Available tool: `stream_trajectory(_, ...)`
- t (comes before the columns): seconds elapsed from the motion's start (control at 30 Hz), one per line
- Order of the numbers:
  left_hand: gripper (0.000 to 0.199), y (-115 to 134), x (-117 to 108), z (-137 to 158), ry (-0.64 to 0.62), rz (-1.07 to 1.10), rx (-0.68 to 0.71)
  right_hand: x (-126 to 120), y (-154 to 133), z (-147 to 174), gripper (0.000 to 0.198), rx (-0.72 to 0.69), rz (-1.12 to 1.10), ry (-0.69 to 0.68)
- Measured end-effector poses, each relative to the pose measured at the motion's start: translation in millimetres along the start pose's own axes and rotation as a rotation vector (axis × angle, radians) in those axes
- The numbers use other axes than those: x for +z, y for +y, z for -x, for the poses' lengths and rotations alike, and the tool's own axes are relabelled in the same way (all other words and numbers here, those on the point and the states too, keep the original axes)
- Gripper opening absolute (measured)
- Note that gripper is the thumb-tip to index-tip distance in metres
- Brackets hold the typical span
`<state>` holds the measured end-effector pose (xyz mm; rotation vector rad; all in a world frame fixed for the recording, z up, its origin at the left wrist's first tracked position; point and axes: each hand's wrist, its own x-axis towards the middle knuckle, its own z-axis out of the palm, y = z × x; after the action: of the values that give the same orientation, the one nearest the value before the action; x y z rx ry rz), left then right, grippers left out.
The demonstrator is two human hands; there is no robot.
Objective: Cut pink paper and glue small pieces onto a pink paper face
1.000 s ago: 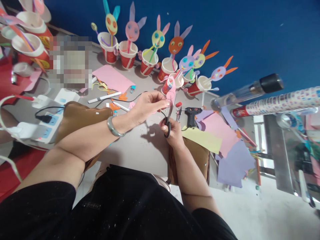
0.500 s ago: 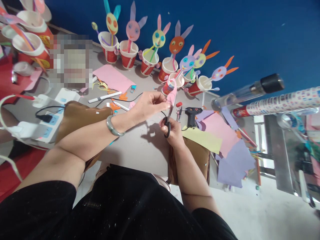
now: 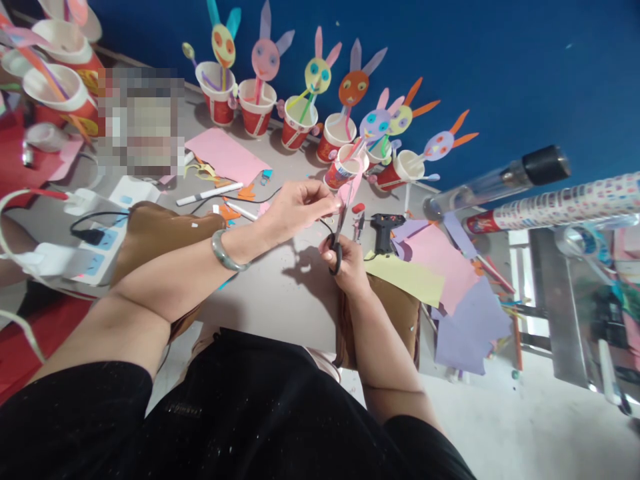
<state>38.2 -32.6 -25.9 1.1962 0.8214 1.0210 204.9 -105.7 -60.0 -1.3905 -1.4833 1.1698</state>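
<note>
Between the fingertips of my left hand [image 3: 303, 208] is a small piece of pink paper [image 3: 352, 189], pinched at its lower edge. My right hand [image 3: 349, 263] grips a pair of scissors [image 3: 337, 243] by the dark handles, blades pointing up and meeting the paper. Just beyond the hands stands a red and white paper cup [image 3: 341, 172] with a purple rabbit face [image 3: 374, 127] rising from it. A black glue gun [image 3: 385, 232] lies right of the scissors.
Several more rabbit-face cups [image 3: 256, 110] line the blue wall. Left are a power strip [image 3: 103, 243], a white marker [image 3: 210, 194] and a pink sheet [image 3: 225, 153]. Yellow [image 3: 410, 278] and purple paper [image 3: 470, 327] lie right, near a clear tube [image 3: 480, 193] and a stack of cups [image 3: 565, 207].
The pink paper piece has shifted and swung slightly to the right between my fingers and the blades. Both hands stay almost in the same place.
</note>
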Motion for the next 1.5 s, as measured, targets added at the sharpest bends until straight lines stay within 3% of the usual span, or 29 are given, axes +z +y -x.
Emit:
stream_trajectory(0.17,0.051,-3,0,0,-0.034,0.006,0.033,0,0,0,0.075,0.004,0.014,0.012)
stream_trajectory(0.37,0.019,-8,0,-3,-0.054,-0.025,0.038,1,0,-1,0.072,0.017,0.006,0.013)
stream_trajectory(0.47,0.011,-8,0,-3,-0.052,-0.026,0.036,1,1,0,0.071,0.017,0.002,0.012)
stream_trajectory(1.5,0.016,3,-3,-2,-0.043,-0.072,0.019,0,-2,-2,0.067,0.046,0.033,0.0)
